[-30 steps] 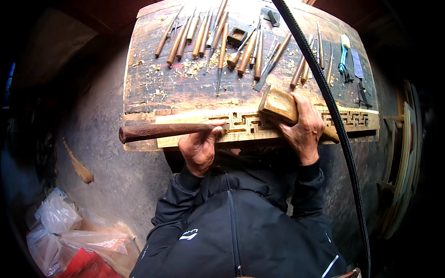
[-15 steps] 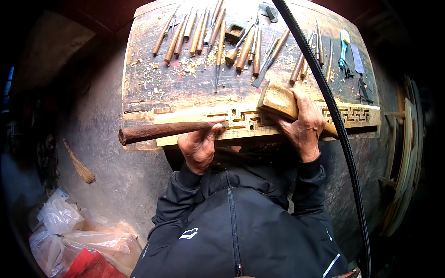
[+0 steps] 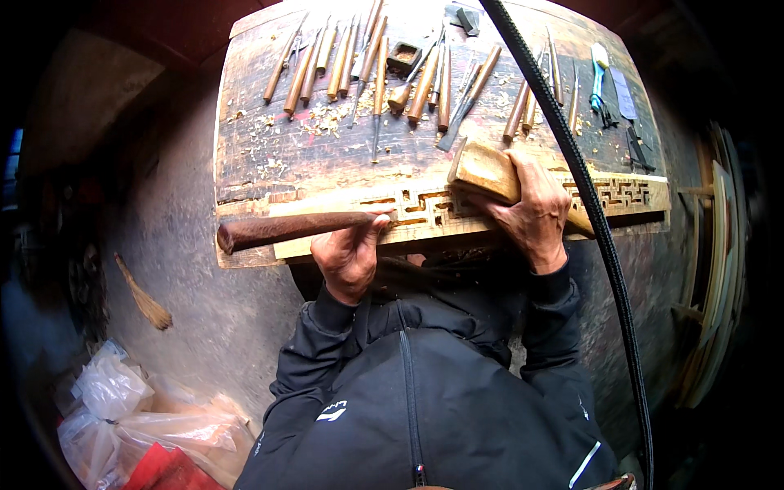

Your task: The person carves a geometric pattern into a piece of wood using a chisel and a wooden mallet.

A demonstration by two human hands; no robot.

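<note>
My left hand (image 3: pixel 347 263) is closed low around a chisel, whose thick brown wooden handle (image 3: pixel 294 232) slants out to the left. Its tip end is beside my fingertips, at the cut-out pattern of a long pale wooden board (image 3: pixel 327 204). The board lies along the near edge of the workbench, with angular fretwork openings cut into it. My right hand (image 3: pixel 535 211) is wrapped round a wooden mallet, its blocky head (image 3: pixel 487 171) above the board. Part of the mallet's handle (image 3: pixel 580 223) shows to the right of my wrist.
Several wood-handled chisels (image 3: pixel 336 69) lie across the far side of the workbench (image 3: pixel 253 184) among shavings. A small dark square box (image 3: pixel 404 57) and a brush (image 3: pixel 599 82) lie there too. A black cable (image 3: pixel 584 175) crosses the view. Left on the floor are a hand broom (image 3: pixel 147 304) and plastic bags (image 3: pixel 122 404).
The view has shifted slightly. The far end of the chisel handle has swung a little to the right. Both hands keep their grips, the mallet staying above the board.
</note>
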